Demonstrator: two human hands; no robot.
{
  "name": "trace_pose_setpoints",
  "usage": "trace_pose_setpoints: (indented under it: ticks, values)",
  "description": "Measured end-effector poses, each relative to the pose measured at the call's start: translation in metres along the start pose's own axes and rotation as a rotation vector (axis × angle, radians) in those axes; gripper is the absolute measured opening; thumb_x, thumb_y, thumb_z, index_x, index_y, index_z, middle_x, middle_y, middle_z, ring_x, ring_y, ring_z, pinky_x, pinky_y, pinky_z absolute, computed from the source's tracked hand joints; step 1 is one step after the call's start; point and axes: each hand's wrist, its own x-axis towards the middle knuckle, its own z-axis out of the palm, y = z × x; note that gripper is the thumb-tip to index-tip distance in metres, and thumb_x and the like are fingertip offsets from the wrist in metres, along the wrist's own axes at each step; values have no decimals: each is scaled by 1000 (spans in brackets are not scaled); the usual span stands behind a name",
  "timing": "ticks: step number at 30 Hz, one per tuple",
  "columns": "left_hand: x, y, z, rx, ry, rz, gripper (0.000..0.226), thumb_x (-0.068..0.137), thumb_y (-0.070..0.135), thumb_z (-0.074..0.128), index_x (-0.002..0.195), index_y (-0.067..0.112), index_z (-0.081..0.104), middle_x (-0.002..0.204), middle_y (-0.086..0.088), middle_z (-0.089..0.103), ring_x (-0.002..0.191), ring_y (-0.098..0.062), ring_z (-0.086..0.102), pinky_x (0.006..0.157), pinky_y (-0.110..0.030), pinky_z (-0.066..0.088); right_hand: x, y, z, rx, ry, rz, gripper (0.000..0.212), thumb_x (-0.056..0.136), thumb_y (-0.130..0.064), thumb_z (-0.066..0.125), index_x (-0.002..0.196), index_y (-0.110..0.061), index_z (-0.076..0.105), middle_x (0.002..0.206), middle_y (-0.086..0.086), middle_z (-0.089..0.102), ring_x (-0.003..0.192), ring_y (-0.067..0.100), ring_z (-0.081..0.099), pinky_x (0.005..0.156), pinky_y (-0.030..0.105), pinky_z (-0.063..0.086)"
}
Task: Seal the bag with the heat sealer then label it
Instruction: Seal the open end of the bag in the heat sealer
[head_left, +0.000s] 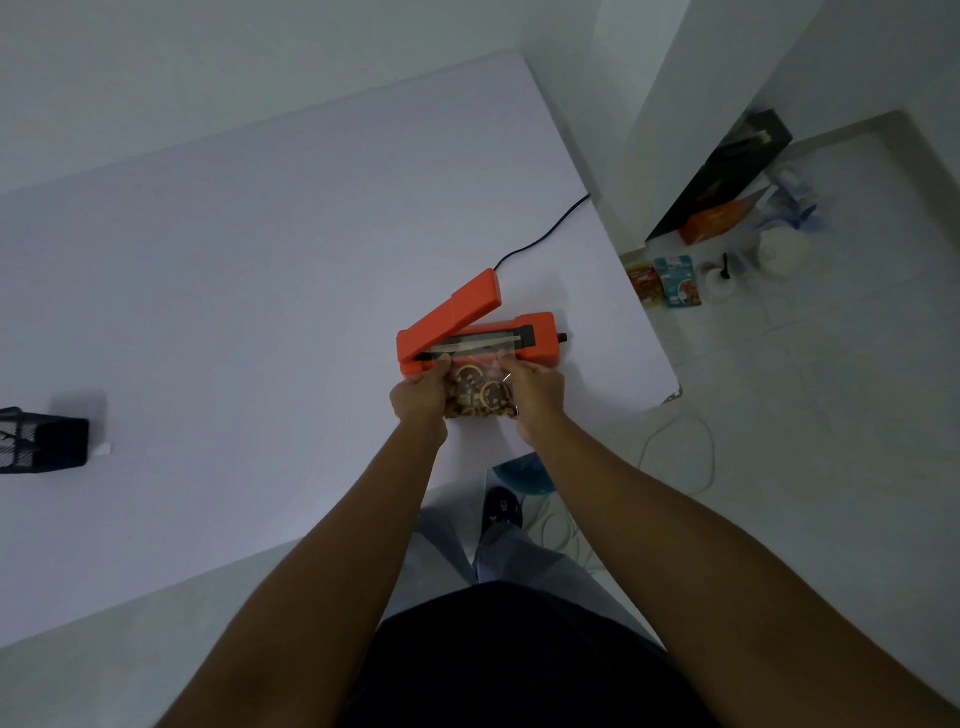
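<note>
Mid-frame we see the bag (478, 397) on the white tabletop (260, 260), its top edge laid across the bar of the orange sealer (475, 332) — lid raised. Left hand (420, 397) and right hand (535, 397) each pinch an upper corner of the bag, grip closed on the plastic. Black cord (540, 239) runs to the upper right. Mesh holder (36, 439) at far left.

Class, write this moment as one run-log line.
stage: sealing | orange heat sealer: arm raised | clear plastic bag of dried slices: mouth on sealing strip | left hand, right hand: pinching bag | label: not yet
</note>
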Motion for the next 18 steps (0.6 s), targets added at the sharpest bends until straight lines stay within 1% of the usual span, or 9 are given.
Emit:
trace_pose_setpoints:
  ticks: [4, 6, 8, 11, 13, 15, 17, 18]
  values:
    - [-2, 1, 0, -2, -1, -16, 38, 81, 31, 79, 107, 7, 66, 102, -7, 74, 94, -26, 71, 91, -46, 58, 1, 0, 0, -21, 12, -13, 11, 84, -27, 77, 80, -22, 67, 93, 6, 76, 83, 21, 74, 72, 36, 62]
    - [-1, 0, 0, -3, 2, -22, 35, 81, 30, 78, 106, 8, 66, 102, -7, 74, 93, -26, 72, 90, -46, 58, 2, -1, 0, -29, 16, -15, 11, 84, -27, 77, 82, -22, 68, 92, 4, 76, 83, 20, 74, 65, 31, 59]
    - [0, 0, 1, -4, 0, -24, 31, 82, 30, 77, 103, 9, 66, 101, -7, 74, 92, -26, 72, 90, -46, 58, 3, 0, 0, -32, 15, -12, 12, 83, -28, 78, 86, -21, 69, 94, 4, 76, 82, 18, 73, 62, 29, 58]
    - [1, -1, 1, 0, 4, -23, 26, 83, 29, 77, 97, 11, 65, 100, -7, 74, 92, -26, 72, 89, -46, 59, 3, 0, 0, -41, 7, -10, 23, 83, -30, 78, 99, -14, 72, 96, 5, 76, 83, 18, 74, 62, 29, 58]
    - [1, 0, 1, 0, 8, -23, 25, 82, 28, 77, 96, 10, 65, 100, -7, 74, 91, -26, 72, 88, -46, 59, 3, -1, -1, -63, 3, -18, 26, 83, -31, 78, 101, -13, 72, 94, 4, 76, 81, 17, 74, 60, 27, 57]
    - [1, 1, 1, 0, 5, -25, 29, 82, 27, 77, 101, 8, 66, 100, -7, 74, 91, -25, 72, 88, -46, 59, 4, -1, -3, -85, -13, -17, 26, 82, -32, 79, 99, -14, 71, 92, 4, 77, 79, 17, 74, 62, 31, 60]
    - [1, 1, 1, 2, 5, -24, 32, 82, 28, 77, 104, 8, 66, 101, -7, 74, 91, -26, 72, 88, -46, 59, 7, 0, -8, -96, -50, -17, 31, 80, -34, 80, 100, -11, 73, 92, 6, 78, 80, 22, 76, 68, 37, 63]
    - [1, 1, 1, 4, 5, -23, 33, 82, 29, 77, 105, 8, 65, 101, -6, 74, 91, -26, 72, 88, -47, 59, 8, 0, -11, -107, -69, -15, 33, 80, -35, 80, 100, -10, 73, 92, 7, 78, 81, 24, 76, 68, 37, 63]
